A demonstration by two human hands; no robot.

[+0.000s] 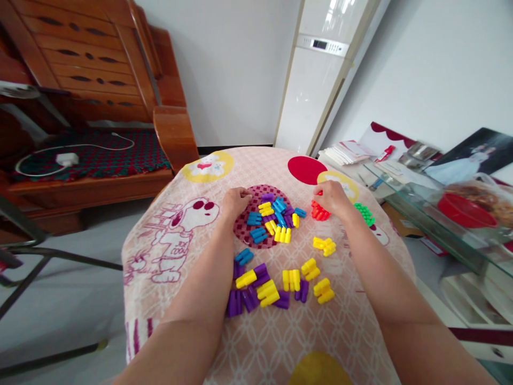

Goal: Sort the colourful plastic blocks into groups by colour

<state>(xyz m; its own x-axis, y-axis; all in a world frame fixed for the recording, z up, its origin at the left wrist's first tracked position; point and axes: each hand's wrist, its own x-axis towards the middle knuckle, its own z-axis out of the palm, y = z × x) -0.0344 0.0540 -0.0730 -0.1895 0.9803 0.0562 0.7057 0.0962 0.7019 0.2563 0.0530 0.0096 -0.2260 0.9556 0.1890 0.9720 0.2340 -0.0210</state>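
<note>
A table under a pink cartoon-print cloth [192, 251] carries several small plastic blocks in yellow, blue, purple, red and green. My left hand [235, 201] rests with curled fingers at the left edge of the middle pile of blue and yellow blocks [274, 220]; what it holds, if anything, is hidden. My right hand [332, 197] is closed over a cluster of red blocks [319, 212] at the far right. A green block cluster [365, 213] lies just right of that hand. Yellow and purple blocks [264, 291] are scattered nearer to me.
A wooden bench [92, 101] with a white cable and charger stands at the back left. A tall white floor air conditioner [316, 75] is behind the table. To the right is a glass shelf [441, 224] with a red bowl, papers and a photo. A metal frame sits at left.
</note>
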